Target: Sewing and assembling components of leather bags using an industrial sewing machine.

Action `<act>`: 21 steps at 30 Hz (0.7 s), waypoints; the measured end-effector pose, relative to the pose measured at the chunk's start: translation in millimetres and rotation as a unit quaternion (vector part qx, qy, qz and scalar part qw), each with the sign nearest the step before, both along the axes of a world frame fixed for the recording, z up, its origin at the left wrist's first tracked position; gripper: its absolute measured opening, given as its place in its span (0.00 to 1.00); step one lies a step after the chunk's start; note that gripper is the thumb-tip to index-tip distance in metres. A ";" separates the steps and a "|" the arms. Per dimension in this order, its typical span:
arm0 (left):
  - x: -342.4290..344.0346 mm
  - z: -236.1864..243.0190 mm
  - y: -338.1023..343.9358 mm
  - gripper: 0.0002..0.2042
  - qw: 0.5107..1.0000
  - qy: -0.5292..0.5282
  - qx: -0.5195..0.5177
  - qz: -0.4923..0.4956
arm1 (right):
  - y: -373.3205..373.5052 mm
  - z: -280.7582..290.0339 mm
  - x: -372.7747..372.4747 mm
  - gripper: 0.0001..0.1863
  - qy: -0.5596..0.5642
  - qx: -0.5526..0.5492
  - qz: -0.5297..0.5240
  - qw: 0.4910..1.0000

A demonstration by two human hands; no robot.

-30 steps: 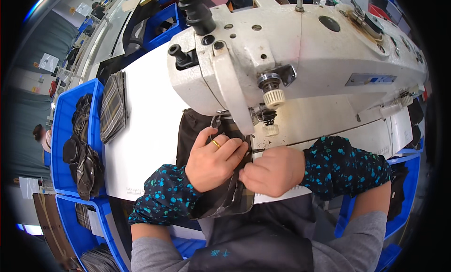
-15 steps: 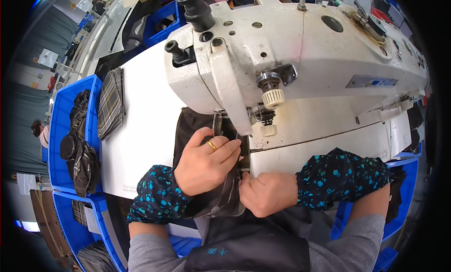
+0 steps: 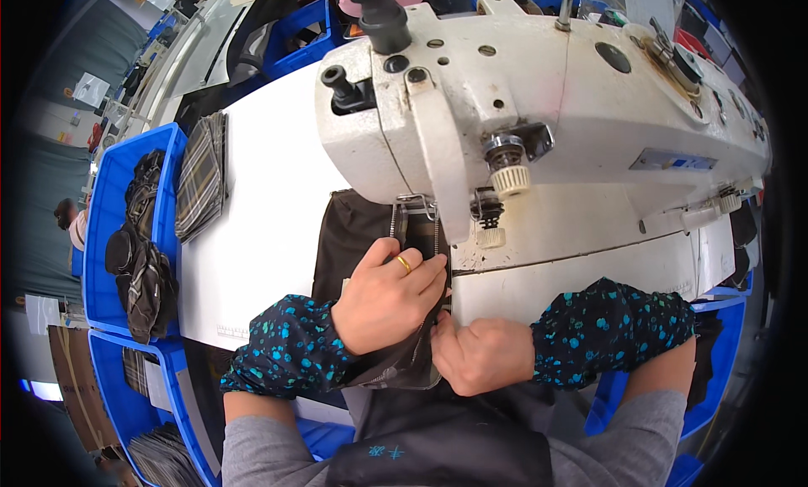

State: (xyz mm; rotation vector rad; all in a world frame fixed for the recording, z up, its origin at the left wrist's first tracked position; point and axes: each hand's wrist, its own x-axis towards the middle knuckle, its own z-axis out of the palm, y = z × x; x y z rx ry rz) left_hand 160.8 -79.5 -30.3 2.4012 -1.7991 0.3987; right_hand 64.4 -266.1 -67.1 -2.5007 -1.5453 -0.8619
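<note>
A dark brown fabric piece [image 3: 347,226] with a metal-toothed zipper [image 3: 393,222] lies beneath the needle area of a white sewing machine [image 3: 471,91]. My left hand [image 3: 389,300], wearing a gold ring, rests on the fabric just in front of the presser foot [image 3: 416,204]. Its bent fingers bear on the zippered strip, thumb to the left; the fingertips are partly hidden. Nearer to me and to the right, my right hand [image 3: 484,352] is closed in a pinch on the fabric's right edge. Both forearms wear dark sleeve covers with blue dots.
Plaid fabric pieces [image 3: 202,180] lie stacked at the white table's left side. A blue bin [image 3: 99,234] beside them holds dark sewn pieces, with another blue bin [image 3: 181,377] nearer. More blue bins stand at the right and far back. A person [image 3: 76,222] sits at far left.
The view has shifted slightly, so the machine appears further right. Both hands keep their hold on the fabric, and more of the zipper's two toothed rows shows by the presser foot.
</note>
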 end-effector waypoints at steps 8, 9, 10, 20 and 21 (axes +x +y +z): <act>25.8 -8.5 -10.4 0.14 0.999 0.025 -0.024 0.033 | -1.6 -0.2 5.7 0.17 -0.003 -0.014 -0.104 0.994; 26.7 -8.1 -10.9 0.15 0.998 0.030 -0.028 0.042 | -1.6 0.2 6.5 0.17 -0.002 -0.021 -0.100 0.995; 25.4 -7.1 -10.6 0.15 0.998 0.031 -0.035 0.045 | -1.5 0.5 6.8 0.17 0.007 -0.011 -0.103 0.995; -3.5 6.5 -1.6 0.15 0.990 0.112 -0.037 0.077 | 2.1 2.1 -5.9 0.19 0.021 -0.031 -0.138 0.990; -3.0 5.4 -2.0 0.15 0.990 0.109 -0.050 0.079 | 2.1 2.2 -5.9 0.19 0.020 -0.031 -0.133 0.990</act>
